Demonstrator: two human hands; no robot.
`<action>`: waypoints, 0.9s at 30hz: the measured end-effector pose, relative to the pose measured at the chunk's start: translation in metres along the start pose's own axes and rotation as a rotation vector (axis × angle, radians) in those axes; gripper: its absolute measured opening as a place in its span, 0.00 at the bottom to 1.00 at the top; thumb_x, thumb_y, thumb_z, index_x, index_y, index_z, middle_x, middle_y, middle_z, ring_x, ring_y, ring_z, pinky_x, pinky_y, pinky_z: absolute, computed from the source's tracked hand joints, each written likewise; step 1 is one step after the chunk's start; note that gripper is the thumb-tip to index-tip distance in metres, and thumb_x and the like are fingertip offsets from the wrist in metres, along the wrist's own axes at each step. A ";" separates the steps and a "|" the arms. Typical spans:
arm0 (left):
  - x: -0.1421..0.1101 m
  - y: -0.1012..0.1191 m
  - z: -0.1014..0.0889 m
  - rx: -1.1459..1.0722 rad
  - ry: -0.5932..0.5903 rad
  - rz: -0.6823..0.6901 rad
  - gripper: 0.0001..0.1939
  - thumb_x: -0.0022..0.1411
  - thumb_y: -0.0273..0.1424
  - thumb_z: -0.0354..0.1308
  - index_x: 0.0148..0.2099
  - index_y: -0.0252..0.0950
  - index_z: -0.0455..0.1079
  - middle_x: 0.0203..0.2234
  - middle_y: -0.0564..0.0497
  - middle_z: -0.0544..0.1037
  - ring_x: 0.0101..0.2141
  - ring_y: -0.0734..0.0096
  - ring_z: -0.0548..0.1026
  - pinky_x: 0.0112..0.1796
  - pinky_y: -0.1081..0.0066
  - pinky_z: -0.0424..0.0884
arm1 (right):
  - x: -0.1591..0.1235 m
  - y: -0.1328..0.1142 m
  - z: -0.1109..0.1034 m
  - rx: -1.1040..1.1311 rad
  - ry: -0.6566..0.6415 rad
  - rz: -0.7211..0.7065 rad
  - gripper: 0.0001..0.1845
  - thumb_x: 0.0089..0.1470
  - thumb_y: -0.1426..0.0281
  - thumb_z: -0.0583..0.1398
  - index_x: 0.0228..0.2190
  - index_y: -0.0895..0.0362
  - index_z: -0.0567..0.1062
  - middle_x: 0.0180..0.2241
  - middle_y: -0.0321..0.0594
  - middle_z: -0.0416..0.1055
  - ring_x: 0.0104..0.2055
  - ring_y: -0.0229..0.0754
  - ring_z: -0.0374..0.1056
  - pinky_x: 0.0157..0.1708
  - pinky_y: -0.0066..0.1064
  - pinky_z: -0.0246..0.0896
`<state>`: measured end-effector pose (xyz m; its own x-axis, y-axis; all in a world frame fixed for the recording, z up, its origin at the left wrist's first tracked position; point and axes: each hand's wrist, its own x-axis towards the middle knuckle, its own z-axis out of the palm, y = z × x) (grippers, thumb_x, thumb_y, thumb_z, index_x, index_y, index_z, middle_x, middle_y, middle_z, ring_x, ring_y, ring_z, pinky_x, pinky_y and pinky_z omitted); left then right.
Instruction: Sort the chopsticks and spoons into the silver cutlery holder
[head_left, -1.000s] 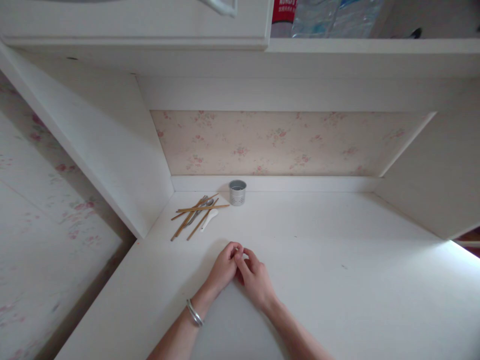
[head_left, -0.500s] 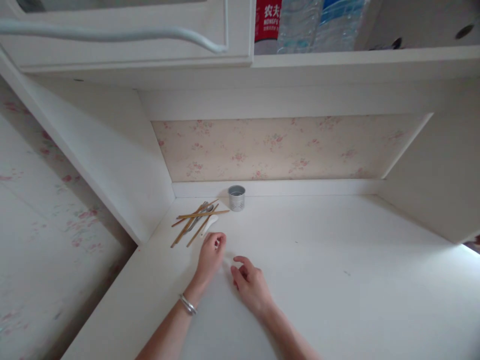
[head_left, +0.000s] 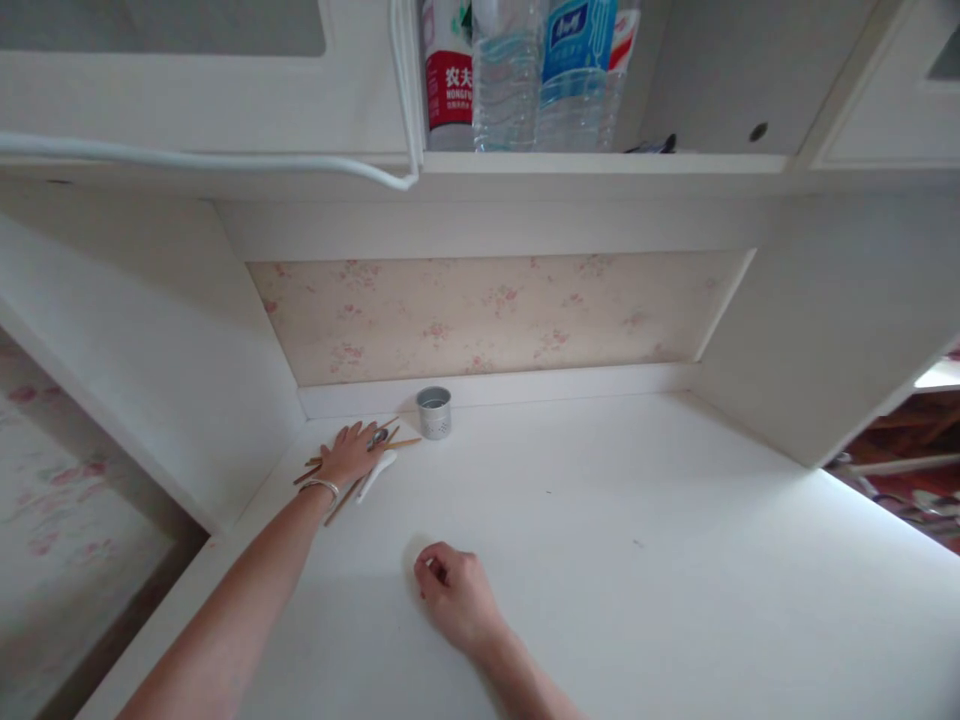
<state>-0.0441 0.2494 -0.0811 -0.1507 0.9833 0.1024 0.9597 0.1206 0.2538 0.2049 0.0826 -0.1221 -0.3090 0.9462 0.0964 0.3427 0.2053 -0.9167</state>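
My left hand (head_left: 351,455), with a silver bracelet at the wrist, lies over a loose pile of wooden chopsticks (head_left: 341,505) at the back left of the counter. Its fingers are spread and cover part of the pile. A metal spoon (head_left: 377,438) shows beside the fingertips, and a white spoon (head_left: 377,474) lies just right of the hand. Behind and to the right stands a grey metal utensil holder (head_left: 434,415) with small holes in its side. Nearer to me, my right hand (head_left: 456,592) rests low over the counter, fingers curled in, nothing visible in them.
The white counter (head_left: 585,560) is bounded by a side panel (head_left: 142,330) on the left and another on the right. Overhead, a shelf (head_left: 600,165) holds several plastic bottles (head_left: 510,80). A cabinet door with a long white handle (head_left: 225,160) hangs at upper left.
My left hand has reached forward and left onto the chopsticks, its fingers spreading. My right hand's thumb and forefinger have drawn together. The view has swung to the right.
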 end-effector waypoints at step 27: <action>-0.163 0.023 0.018 0.035 -0.044 0.171 0.28 0.61 0.58 0.44 0.58 0.58 0.67 0.63 0.48 0.62 0.64 0.40 0.53 0.57 0.32 0.32 | -0.006 -0.001 -0.002 -0.002 0.009 -0.061 0.10 0.56 0.71 0.55 0.30 0.56 0.78 0.21 0.33 0.72 0.23 0.35 0.64 0.26 0.25 0.54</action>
<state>0.0065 0.0947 -0.1092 0.0252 0.9948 0.0984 0.9782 -0.0449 0.2027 0.2085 0.0767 -0.1206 -0.3214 0.9341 0.1554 0.3254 0.2631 -0.9082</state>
